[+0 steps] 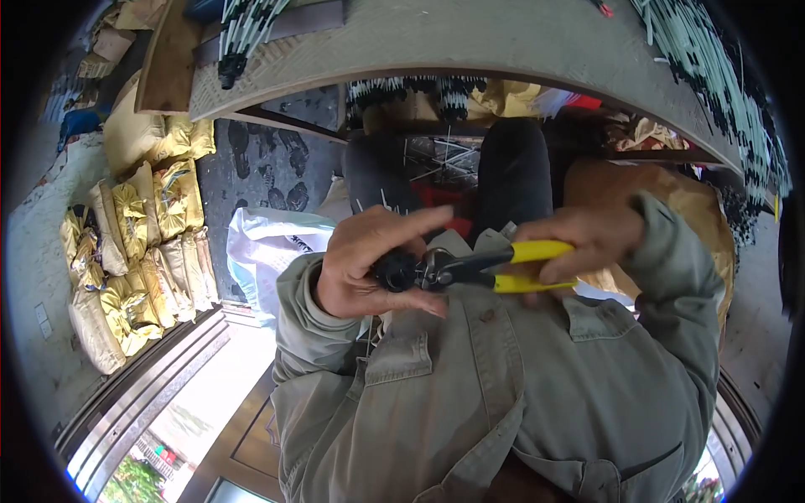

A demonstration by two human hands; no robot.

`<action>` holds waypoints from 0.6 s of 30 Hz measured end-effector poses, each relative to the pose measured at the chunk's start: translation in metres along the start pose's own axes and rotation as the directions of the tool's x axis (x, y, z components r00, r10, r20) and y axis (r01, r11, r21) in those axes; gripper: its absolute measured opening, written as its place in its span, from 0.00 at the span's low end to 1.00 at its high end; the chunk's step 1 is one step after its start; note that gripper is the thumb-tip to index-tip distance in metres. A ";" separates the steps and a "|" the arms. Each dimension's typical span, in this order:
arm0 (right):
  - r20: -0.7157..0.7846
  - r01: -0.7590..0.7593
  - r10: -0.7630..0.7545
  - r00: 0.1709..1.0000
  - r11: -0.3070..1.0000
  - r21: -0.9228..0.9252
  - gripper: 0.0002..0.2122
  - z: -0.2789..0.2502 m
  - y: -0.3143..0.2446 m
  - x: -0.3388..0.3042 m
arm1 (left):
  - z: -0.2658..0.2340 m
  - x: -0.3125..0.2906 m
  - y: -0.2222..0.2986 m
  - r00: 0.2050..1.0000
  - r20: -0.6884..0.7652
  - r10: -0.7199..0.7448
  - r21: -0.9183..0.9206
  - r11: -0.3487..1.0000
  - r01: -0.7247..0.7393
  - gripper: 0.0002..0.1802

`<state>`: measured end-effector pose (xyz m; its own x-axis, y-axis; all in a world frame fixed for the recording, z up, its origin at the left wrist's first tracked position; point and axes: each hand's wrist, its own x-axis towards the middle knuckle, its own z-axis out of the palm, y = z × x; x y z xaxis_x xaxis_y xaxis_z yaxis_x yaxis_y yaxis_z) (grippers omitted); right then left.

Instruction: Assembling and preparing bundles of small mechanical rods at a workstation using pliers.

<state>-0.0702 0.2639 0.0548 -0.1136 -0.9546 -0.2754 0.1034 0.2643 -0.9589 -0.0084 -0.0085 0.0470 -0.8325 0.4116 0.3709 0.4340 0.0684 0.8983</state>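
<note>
In front of my chest, my left hand (352, 256) is closed around a black ribbed piece (394, 270) with a round end; its index finger points to the right. My right hand (599, 239) grips yellow-handled pliers (478, 270) with a dark metal head. The pliers lie level, their jaws touching or just beside the black piece; I cannot tell which. Both handles are a little apart. A few thin white sticks (385, 199) show beyond my left hand, and whether they join the black piece is hidden.
A grey worktop (436, 42) curves across ahead, bearing bundled white-and-black sticks (247, 38) at left and a big heap of them (704, 75) at right. Stacked yellow and tan sacks (142, 251) line the left wall. A white plastic bag (260, 243) and brown paper sack (671, 205) flank my knees.
</note>
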 end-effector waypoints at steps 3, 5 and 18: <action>0.404 -0.309 0.020 0.915 0.678 0.667 0.24 -0.010 0.018 0.008 | -0.005 0.008 -0.004 0.987 0.128 0.099 -0.011 0.995 -0.098 0.35; 0.168 -0.118 0.066 0.984 0.938 0.325 0.24 -0.004 0.000 0.003 | -0.006 0.005 -0.006 0.995 0.067 0.072 0.002 0.997 -0.072 0.33; 0.246 -0.182 0.037 0.969 0.779 0.600 0.17 -0.008 0.018 0.003 | -0.006 0.009 -0.009 0.995 0.094 0.033 -0.019 0.999 -0.032 0.35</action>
<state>-0.0769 0.2669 0.0366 0.1365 -0.9487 -0.2852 0.6941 0.2970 -0.6557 -0.0216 -0.0108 0.0437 -0.7817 0.4968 0.3769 0.4536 0.0381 0.8904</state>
